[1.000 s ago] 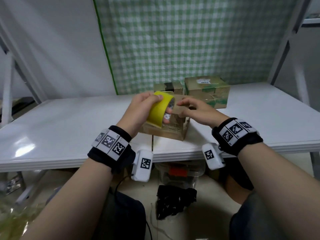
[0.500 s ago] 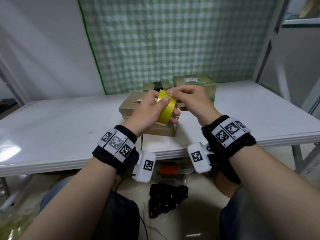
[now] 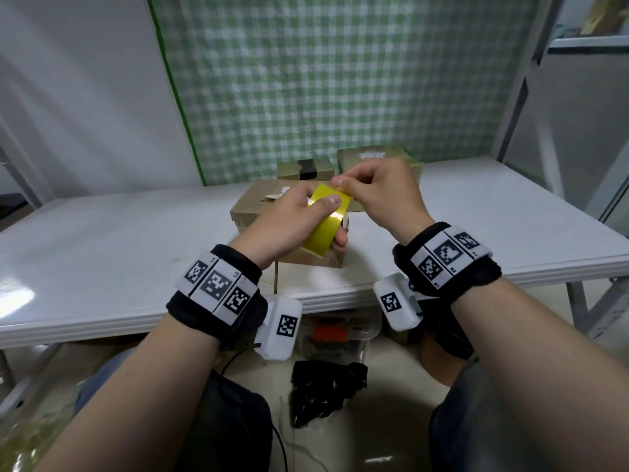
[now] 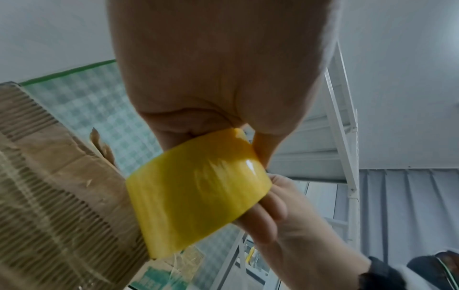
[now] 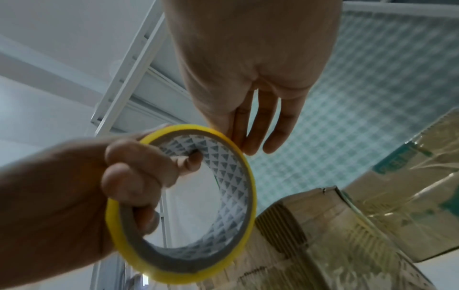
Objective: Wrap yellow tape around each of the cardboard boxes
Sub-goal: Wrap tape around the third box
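My left hand (image 3: 295,217) grips the yellow tape roll (image 3: 325,224), thumb on its outer face and fingers (image 5: 139,176) curled through the core. It holds the roll in the air above the near flat cardboard box (image 3: 250,212). My right hand (image 3: 377,195) pinches at the roll's top edge with thumb and forefinger; its other fingers (image 5: 263,135) lie straight beside the rim. I cannot see a peeled tape end. Behind stand a small box with a black band (image 3: 304,168) and a larger green-printed box (image 3: 371,154), partly hidden by my right hand.
The boxes sit mid-table on a white table (image 3: 102,253) whose front edge is just under my wrists. A green checked curtain (image 3: 340,80) hangs behind. White shelf posts (image 3: 517,97) rise at the right. A black bundle (image 3: 326,390) lies on the floor below.
My right hand moved from beside the roll to its top edge and now pinches there. The left hand has tilted the roll and drawn it nearer to me.
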`<state>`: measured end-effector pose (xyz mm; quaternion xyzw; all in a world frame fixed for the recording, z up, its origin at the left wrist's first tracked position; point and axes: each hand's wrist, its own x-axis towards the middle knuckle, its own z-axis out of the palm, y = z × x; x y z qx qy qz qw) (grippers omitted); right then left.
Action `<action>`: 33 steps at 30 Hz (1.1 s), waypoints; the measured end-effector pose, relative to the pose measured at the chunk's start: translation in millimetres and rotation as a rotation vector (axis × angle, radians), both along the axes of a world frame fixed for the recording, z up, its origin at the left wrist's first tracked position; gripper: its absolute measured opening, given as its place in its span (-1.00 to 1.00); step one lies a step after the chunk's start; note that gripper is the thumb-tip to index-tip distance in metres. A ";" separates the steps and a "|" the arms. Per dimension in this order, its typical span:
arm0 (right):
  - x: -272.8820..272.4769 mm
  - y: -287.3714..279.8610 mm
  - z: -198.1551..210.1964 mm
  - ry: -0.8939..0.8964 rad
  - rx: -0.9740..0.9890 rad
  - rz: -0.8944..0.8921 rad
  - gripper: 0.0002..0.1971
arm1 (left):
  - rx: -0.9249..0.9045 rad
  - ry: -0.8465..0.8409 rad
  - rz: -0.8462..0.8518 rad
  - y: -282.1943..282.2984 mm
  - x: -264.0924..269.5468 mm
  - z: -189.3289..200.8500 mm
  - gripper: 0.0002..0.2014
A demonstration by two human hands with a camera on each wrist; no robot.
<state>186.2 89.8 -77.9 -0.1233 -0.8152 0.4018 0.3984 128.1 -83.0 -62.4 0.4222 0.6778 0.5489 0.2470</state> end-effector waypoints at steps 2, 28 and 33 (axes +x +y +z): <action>-3.7 0.0 0.2 -0.007 0.059 -0.015 -0.89 | -0.009 0.003 0.008 1.0 -1.1 3.5 -0.79; -75.4 84.8 35.8 -0.317 -0.223 -0.022 -0.73 | -0.134 -0.309 0.041 7.4 -11.7 -15.6 -0.50; -90.9 92.2 17.3 -0.314 -0.276 -0.038 -0.74 | -0.125 -0.349 0.057 16.5 -15.7 -19.8 -0.55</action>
